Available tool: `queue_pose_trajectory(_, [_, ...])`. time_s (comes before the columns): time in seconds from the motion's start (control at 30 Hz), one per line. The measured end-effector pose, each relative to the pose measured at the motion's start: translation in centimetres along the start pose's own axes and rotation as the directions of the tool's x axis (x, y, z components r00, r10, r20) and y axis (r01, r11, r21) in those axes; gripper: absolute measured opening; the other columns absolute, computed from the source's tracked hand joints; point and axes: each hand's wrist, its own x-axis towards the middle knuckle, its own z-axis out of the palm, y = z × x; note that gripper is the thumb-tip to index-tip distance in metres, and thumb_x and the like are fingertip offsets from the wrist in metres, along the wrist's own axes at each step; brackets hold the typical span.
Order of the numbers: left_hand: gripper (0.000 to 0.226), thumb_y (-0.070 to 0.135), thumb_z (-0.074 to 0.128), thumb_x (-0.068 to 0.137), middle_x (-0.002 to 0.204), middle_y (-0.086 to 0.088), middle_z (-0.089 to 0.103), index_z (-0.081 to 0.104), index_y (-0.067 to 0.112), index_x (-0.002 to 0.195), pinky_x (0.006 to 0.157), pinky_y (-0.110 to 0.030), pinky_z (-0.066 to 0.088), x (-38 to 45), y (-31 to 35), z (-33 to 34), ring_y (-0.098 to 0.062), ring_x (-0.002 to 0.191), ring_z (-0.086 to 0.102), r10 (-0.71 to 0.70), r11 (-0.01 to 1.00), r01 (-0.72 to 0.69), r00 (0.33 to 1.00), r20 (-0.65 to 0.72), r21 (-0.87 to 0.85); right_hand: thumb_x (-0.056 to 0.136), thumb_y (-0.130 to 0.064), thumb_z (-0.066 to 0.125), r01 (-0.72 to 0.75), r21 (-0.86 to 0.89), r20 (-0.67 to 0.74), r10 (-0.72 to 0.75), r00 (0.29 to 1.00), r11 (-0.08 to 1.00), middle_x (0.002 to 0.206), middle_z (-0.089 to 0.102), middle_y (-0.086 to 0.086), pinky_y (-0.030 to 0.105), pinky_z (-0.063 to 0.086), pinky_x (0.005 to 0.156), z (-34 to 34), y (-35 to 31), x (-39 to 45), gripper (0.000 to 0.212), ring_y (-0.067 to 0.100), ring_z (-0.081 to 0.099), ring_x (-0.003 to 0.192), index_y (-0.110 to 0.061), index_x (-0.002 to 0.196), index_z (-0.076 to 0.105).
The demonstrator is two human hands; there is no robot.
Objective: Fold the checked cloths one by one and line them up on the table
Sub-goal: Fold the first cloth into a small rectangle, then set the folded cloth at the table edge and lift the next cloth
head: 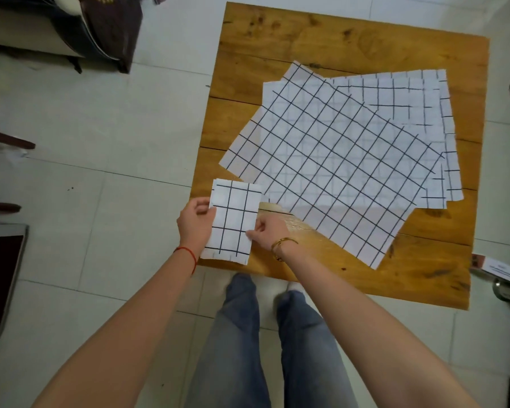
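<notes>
Two hands grip a folded checked cloth (233,219) at the near-left corner of a wooden tabletop (351,39), seen from a head-worn camera looking down. The left hand (195,222) pinches the cloth's left edge, thumb on top; the right hand (270,232) pinches its right edge lower down, fingers curled onto the fabric. The hands sit apart, with the narrow white bundle and its black grid lines between them. The cloth's near end reaches the tabletop's near edge.

Just right of the bundle, a loose pile of unfolded checked cloths (336,160) lies fanned across the middle and right of the tabletop, the top sheet turned at an angle over those beneath. A red thread (189,254) circles the left wrist and a gold bangle (281,245) the right. Blue jeans (242,334) show below the arms, over a pale tiled floor (100,128). A dark bag (112,28) sits far left.
</notes>
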Motion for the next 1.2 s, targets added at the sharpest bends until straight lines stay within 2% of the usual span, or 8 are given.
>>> queue_pose_trajectory(0.2, [0.034, 0.006, 0.062, 0.089, 0.117, -0.007, 0.066, 0.059, 0.012, 0.123, 0.084, -0.031, 0.054, 2.3, -2.2, -2.9, -0.013, 0.091, 0.06, -0.007, 1.0, 0.006, 0.998, 0.068, 0.028, 0.086, -0.021, 0.06, -0.053, -0.067, -0.014, 0.053, 0.999, 0.996, 0.077, 0.056, 0.005, 0.025, 0.04, 0.058, 4.1, -3.0, 0.8, 0.018, 0.018, 0.051, 0.071, -0.014, 0.074, 0.05])
queue_pose_trajectory(0.37, [0.04, 0.006, 0.061, 0.089, 0.123, -0.008, 0.063, 0.056, 0.013, 0.129, 0.082, -0.026, 0.052, 3.1, -3.8, -3.7, -0.013, 0.096, 0.06, 0.019, 0.998, -0.028, 0.992, 0.128, 0.064, 0.089, -0.021, 0.056, -0.072, -0.132, -0.031, 0.069, 0.997, 0.989, 0.082, 0.057, 0.004, 0.028, 0.041, 0.065, 5.2, -3.5, 1.0, 0.01, 0.019, 0.052, 0.076, -0.014, 0.082, 0.052])
queue_pose_trajectory(0.53, [0.035, 0.006, 0.06, 0.09, 0.115, -0.004, 0.064, 0.057, 0.012, 0.124, 0.069, -0.017, 0.05, 3.3, -4.2, -4.0, -0.006, 0.083, 0.058, 0.09, 0.985, -0.105, 0.989, 0.118, 0.133, 0.089, -0.03, 0.056, -0.068, -0.224, -0.056, 0.057, 0.997, 0.972, 0.081, 0.058, 0.001, 0.028, 0.043, 0.062, 5.1, -3.4, 0.8, 0.015, 0.018, 0.055, 0.075, -0.016, 0.085, 0.052])
queue_pose_trajectory(0.67, [0.036, 0.006, 0.06, 0.088, 0.116, -0.003, 0.061, 0.057, 0.014, 0.123, 0.081, -0.029, 0.053, 3.8, -3.7, -4.2, -0.017, 0.1, 0.059, 0.217, 0.938, -0.23, 0.973, 0.08, 0.26, 0.089, -0.039, 0.053, -0.148, -0.218, -0.281, 0.083, 0.956, 0.965, 0.081, 0.061, 0.001, 0.031, 0.05, 0.064, 4.2, -2.5, 1.4, 0.022, 0.019, 0.059, 0.075, -0.017, 0.086, 0.055])
queue_pose_trajectory(0.77, [0.039, 0.007, 0.056, 0.09, 0.121, -0.001, 0.058, 0.054, 0.016, 0.128, 0.092, -0.031, 0.047, 4.7, -2.4, -3.9, -0.018, 0.113, 0.051, 0.34, 0.862, -0.376, 0.926, 0.162, 0.34, 0.091, -0.027, 0.048, -0.088, -0.291, -0.537, -0.086, 0.839, 0.953, 0.098, 0.056, 0.003, 0.033, 0.048, 0.08, 2.1, -1.5, 1.8, 0.02, 0.02, 0.053, 0.091, -0.013, 0.103, 0.055])
queue_pose_trajectory(0.87, [0.044, 0.006, 0.053, 0.09, 0.129, -0.004, 0.056, 0.051, 0.013, 0.134, 0.103, -0.034, 0.041, 5.9, -0.4, -2.9, -0.021, 0.122, 0.045, 0.47, 0.724, -0.564, 0.825, 0.314, 0.397, 0.09, -0.023, 0.046, -0.099, -0.394, -0.634, -0.192, 0.749, 0.914, 0.116, 0.054, 0.009, 0.036, 0.042, 0.088, 0.1, -0.1, 2.4, 0.03, 0.026, 0.048, 0.105, -0.01, 0.117, 0.053])
queue_pose_trajectory(1.07, [0.057, 0.01, 0.052, 0.091, 0.15, 0.001, 0.039, 0.036, 0.018, 0.146, 0.11, -0.042, 0.033, 7.8, 3.3, 0.6, -0.021, 0.137, 0.03, 0.497, 0.501, -0.729, 0.683, 0.535, 0.466, 0.093, -0.026, 0.043, -0.152, -0.414, -0.524, -0.098, 0.846, 0.898, 0.149, 0.033, 0.009, 0.045, 0.029, 0.112, -1.9, 3.3, 2.8, 0.053, 0.029, 0.028, 0.137, -0.012, 0.143, 0.031])
queue_pose_trajectory(1.2, [0.064, 0.017, 0.047, 0.095, 0.16, 0.002, 0.018, 0.02, 0.019, 0.152, 0.115, -0.045, 0.022, 8.7, 4.9, 2.6, -0.023, 0.147, 0.013, 0.424, 0.384, -0.757, 0.653, 0.627, 0.529, 0.096, -0.03, 0.039, -0.101, -0.453, -0.463, -0.137, 0.876, 0.886, 0.154, 0.026, 0.006, 0.047, 0.024, 0.115, -2.6, 4.8, 2.9, 0.055, 0.027, 0.022, 0.142, -0.015, 0.147, 0.025])
